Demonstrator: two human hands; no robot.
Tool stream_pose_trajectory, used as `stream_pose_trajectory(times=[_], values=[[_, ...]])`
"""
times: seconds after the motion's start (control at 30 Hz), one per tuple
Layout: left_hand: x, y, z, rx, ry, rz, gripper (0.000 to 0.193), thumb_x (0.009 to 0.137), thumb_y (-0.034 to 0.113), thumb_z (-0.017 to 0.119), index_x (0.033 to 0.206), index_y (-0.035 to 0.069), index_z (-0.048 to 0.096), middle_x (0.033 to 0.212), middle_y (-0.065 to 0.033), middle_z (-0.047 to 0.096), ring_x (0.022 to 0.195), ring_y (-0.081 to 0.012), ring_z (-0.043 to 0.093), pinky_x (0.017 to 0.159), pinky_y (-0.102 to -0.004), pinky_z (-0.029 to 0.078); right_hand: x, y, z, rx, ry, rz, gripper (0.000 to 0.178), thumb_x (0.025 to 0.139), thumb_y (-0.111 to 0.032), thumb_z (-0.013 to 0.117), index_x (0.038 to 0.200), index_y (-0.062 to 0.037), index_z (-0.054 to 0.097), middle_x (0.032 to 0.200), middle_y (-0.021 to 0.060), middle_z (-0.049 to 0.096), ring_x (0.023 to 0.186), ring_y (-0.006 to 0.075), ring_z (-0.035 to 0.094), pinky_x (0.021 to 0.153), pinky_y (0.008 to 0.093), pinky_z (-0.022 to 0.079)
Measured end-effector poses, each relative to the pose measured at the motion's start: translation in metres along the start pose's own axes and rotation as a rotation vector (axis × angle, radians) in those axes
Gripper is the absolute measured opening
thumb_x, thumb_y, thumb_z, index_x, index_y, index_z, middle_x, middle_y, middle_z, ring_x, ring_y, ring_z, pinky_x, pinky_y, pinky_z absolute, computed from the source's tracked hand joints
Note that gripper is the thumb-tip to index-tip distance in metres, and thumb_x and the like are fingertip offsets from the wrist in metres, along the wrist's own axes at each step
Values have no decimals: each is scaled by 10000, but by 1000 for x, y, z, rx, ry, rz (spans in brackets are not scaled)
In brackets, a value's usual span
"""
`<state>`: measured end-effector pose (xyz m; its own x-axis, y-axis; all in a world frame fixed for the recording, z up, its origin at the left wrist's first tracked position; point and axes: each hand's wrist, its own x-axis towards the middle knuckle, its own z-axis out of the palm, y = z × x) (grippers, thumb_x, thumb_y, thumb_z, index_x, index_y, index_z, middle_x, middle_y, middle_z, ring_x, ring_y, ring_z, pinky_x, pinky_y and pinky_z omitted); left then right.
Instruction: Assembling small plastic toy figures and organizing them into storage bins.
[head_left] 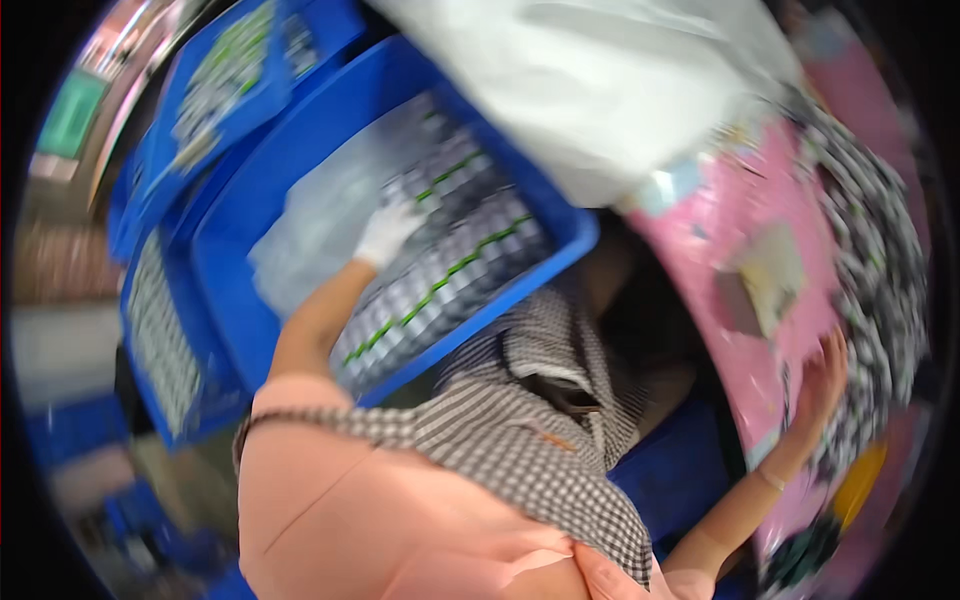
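Observation:
A white glove covers my left hand [392,229], which reaches into a large blue bin [222,235]. Its blurred fingertips meet the rows of small grey-and-white pieces with green stripes [455,275]; whether they grip one is not clear. Beside that hand, a translucent plastic sheet [320,215] covers part of the rows. On the pink-covered table [735,375], my bare right hand [822,385] rests with its fingers stretched out and nothing visible in them. It lies along the edge of a long heap of black-and-white pieces [880,270], too blurred to name.
A small grey-and-yellowish block [762,280] stands on the table beyond my right hand. White sheeting [610,90] covers the area between bin and table. More blue bins with packed pieces [165,335] stand at the left. Something yellow [858,485] lies by my right forearm.

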<state>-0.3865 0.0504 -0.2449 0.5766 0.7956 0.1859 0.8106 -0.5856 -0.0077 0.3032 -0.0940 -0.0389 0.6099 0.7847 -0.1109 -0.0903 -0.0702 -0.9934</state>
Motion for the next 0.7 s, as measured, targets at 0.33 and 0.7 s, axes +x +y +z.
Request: stream_pose_trajectory(times=[0.33,0.7], values=[[2,20,-23,-237,-62,-291,344,794,-12,533,1126,73,562,1062,-167,535,944,-311,556,832,-357,448,83,-15,-25,-882,600,-469,338,769,-147,633,1091,-53,584,814,129,656,749,263,629,703,364,492],[155,184,-162,-663,584,-47,318,812,-29,595,1125,18,562,1053,-136,560,905,-216,574,762,-307,470,13,-35,83,-873,281,-721,428,749,-241,737,1089,-74,539,836,111,658,767,238,641,649,354,481]])
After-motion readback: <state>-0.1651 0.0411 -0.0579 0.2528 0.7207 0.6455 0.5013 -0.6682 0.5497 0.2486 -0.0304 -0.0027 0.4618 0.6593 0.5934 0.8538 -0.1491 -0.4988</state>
